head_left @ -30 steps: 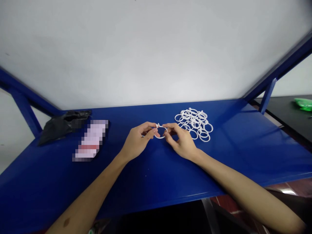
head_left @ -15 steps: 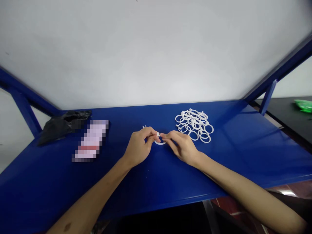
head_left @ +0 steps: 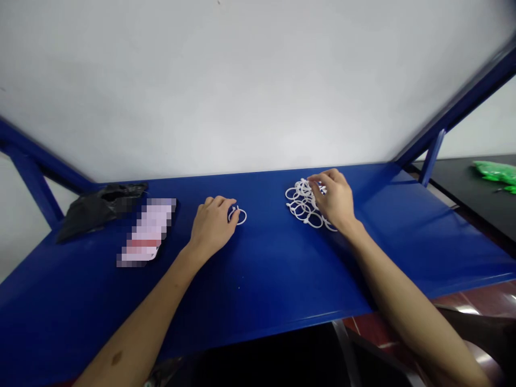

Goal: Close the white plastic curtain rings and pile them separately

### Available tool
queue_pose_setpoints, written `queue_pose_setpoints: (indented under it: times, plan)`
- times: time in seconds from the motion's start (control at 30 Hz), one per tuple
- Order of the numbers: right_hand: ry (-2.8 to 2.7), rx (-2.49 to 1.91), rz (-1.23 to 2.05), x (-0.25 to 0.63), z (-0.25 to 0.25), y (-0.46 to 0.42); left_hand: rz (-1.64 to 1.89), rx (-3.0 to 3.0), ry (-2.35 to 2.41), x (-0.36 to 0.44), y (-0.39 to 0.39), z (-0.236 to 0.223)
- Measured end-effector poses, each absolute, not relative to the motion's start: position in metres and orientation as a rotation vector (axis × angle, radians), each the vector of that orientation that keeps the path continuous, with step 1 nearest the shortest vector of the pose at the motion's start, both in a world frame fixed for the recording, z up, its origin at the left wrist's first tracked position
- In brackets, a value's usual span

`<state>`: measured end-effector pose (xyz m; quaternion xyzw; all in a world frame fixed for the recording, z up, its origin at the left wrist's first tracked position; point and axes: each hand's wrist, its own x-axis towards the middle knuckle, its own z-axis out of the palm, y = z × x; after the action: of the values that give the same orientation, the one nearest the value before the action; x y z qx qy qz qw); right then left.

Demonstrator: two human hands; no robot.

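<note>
My left hand (head_left: 213, 224) rests low over the blue tabletop, thumb and forefinger apart beside a white plastic ring (head_left: 245, 216). That ring lies on the table, its small knobbed ends at the top, and the fingertips partly cover its left side. To the right, a pile of similar white plastic rings (head_left: 299, 208) is heaped in a loose overlap, several with a small knob on the rim. Over the far side of this pile my right hand (head_left: 334, 198) is bent down, thumb and forefinger pinched on a white ring; the hand hides part of the heap.
A blurred-out phone (head_left: 150, 228) lies left of my left hand, with a crumpled black plastic bag (head_left: 99, 209) behind it. The blue table (head_left: 258, 279) backs onto a pale wall. Blue frame braces (head_left: 432, 158) rise at both sides. A green packet (head_left: 495, 171) sits on a black surface.
My hands, which were together at a white ring in the middle, have parted. My left hand has moved left and let go of the ring; my right hand has gone right to the pile.
</note>
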<state>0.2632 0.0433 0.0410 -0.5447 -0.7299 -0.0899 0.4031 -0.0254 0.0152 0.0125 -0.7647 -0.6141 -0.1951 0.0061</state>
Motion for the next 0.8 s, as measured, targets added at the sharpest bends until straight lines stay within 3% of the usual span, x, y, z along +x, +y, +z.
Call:
queue_pose_setpoints:
  times: [0.13, 0.37, 0.57, 0.8]
  plan:
    - [-1.801, -1.597, -0.187, 0.289, 0.035, 0.06, -0.437, -2.361, -2.008, -0.031, 0.019, 0.009]
    - [-1.717, -1.779, -0.179, 0.302, 0.026, 0.069, -0.481, -2.385, -1.988, -0.031, 0.021, 0.007]
    - [-1.719, -1.876, -0.157, 0.305, 0.027, 0.07, -0.661, -2.411, -2.013, -0.027, 0.019, 0.012]
    - [-1.764, -1.604, -0.257, 0.292, 0.032, 0.062, -1.079, -2.461, -2.044, -0.018, 0.015, 0.021]
